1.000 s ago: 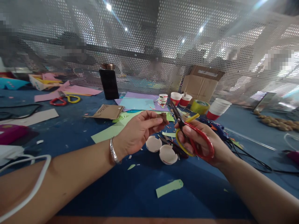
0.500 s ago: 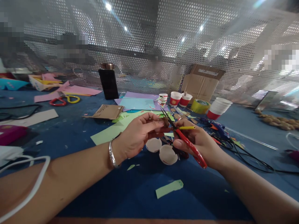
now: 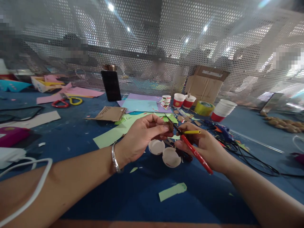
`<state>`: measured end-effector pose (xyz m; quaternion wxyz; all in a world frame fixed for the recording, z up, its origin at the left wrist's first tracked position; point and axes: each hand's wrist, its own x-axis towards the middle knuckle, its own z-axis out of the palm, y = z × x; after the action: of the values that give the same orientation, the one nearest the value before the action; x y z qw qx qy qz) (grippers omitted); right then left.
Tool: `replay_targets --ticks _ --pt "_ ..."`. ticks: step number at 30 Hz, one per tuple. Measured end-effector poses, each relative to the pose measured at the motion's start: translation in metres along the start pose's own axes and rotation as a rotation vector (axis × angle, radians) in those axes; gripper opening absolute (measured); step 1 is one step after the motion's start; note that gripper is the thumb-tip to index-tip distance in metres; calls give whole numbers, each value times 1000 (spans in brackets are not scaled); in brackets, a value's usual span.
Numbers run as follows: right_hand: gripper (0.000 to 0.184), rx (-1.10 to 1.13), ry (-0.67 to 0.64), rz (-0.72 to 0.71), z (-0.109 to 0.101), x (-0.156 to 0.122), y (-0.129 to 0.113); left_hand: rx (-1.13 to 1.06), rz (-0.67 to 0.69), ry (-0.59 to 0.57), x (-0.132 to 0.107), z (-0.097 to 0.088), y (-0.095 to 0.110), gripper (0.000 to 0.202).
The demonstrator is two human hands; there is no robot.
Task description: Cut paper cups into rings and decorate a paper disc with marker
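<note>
Between thumb and fingertips, my left hand (image 3: 148, 131) pinches a small brown piece (image 3: 170, 126), probably cardboard. My right hand (image 3: 201, 144) grips scissors (image 3: 196, 152) with one red and one yellow handle. Their dark blades point up and left, right beside the brown piece; whether they touch it is unclear. Below the hands lie two shallow white cup bottoms (image 3: 171, 157) with cut edges. Some dark-handled object (image 3: 186, 155) sits partly hidden under my right hand. A pale green paper strip (image 3: 173, 192) rests closer to me.
Paper sheets (image 3: 140, 104), folded cardboard (image 3: 110, 113) and a black phone (image 3: 111, 85) lie or stand behind. Paper cups (image 3: 179, 100), yellow tape (image 3: 204, 108) and a cup stack (image 3: 223, 110) are farther right. Black cables (image 3: 251, 163) run right; other scissors (image 3: 66, 101) lie left.
The scissors have turned slightly, their red handle now a little lower and farther right. In my left hand the brown piece has shifted slightly right and shows at a different angle.
</note>
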<state>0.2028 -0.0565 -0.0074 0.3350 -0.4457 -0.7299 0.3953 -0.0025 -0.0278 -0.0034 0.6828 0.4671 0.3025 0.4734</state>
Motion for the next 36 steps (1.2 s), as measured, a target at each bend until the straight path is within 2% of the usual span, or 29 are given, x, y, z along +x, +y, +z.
replay_targets --ticks 10,19,27,32,36 --pt "26 8 -4 13 0 -1 0 49 6 6 0 -2 0 22" --pt "29 -112 16 10 -1 -2 2 54 -1 -11 0 -4 -2 19" --pt "33 -241 75 -39 1 -2 4 -21 -101 6 -2 -2 0 18" --pt "36 -304 94 11 2 -3 -3 -43 -119 9 2 -4 -2 17" --pt "35 -263 79 26 2 -1 2 -20 -97 24 5 -6 -2 14"
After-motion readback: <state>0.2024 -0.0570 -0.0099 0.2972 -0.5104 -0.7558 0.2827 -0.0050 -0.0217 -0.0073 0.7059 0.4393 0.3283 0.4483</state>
